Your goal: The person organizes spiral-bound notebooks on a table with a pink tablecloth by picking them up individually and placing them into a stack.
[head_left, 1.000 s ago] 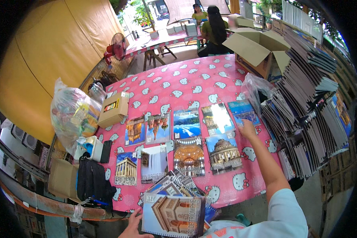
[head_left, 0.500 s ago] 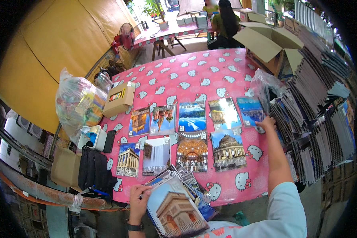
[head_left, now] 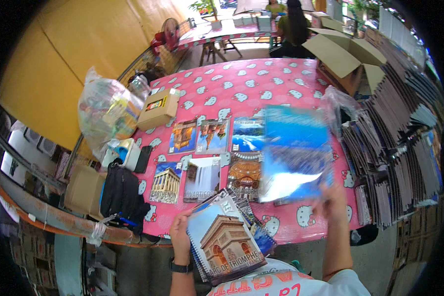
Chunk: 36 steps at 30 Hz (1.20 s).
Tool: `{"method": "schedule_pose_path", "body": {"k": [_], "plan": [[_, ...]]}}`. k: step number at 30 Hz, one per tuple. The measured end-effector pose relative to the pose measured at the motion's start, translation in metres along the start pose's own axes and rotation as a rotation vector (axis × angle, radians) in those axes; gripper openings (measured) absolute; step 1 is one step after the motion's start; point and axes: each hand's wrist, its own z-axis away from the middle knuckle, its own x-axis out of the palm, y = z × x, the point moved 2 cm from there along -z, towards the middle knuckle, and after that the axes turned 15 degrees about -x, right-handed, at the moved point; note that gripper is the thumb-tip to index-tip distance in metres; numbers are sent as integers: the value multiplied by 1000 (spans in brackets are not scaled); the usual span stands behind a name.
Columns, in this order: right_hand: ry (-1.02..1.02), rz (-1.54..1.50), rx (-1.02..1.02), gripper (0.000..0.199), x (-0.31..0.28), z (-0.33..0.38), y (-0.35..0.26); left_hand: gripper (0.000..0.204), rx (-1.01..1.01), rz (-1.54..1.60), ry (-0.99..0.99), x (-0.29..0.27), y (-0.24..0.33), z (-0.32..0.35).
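Observation:
My left hand grips the left edge of a fanned stack of spiral notebooks near my body; the top cover pictures a stone arch. Over the right side of the table, my right hand holds a blue-covered notebook by its lower right corner, raised and blurred, with glare low on its cover. It hides the table and any notebooks beneath it. To its left lie notebooks in two rows: a columned temple, a waterfall, a domed interior, and several more behind.
Tall piles of spiral notebooks line the right side. An open carton stands behind them. At the left are a small cardboard box, a stuffed plastic bag and a black bag. People sit at a far table.
My right hand has lifted the blue notebook from the back right of the table and brought it nearer. The left hand still holds the stack, and the view has shifted slightly.

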Motion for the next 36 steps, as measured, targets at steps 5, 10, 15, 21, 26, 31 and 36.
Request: {"method": "schedule_pose_path", "body": {"k": [5, 10, 15, 21, 26, 31, 36], "plan": [[-608, 299, 473, 33, 64, 62, 36, 38, 113, 389, -159, 16, 15, 1], [-54, 1167, -111, 59, -35, -43, 82, 34, -53, 373, -297, 6, 0, 2], [-31, 1646, 156, 86, -51, -50, 134, 40, -16, 264, -90, 7, 8, 3], [-248, 1832, -307, 77, 10, -11, 178, 36, 96, 68, -180, 8, 8, 7], [-145, 1420, -265, 47, -15, -37, 140, 38, 142, -99, -81, 15, 24, 13], [-21, 1051, -705, 36, 56, -23, 0, 53, 169, 442, -64, -10, 23, 6], [-1365, 511, -422, 62, 157, 54, -31, 68, 164, 496, -362, 18, 35, 16]]}}
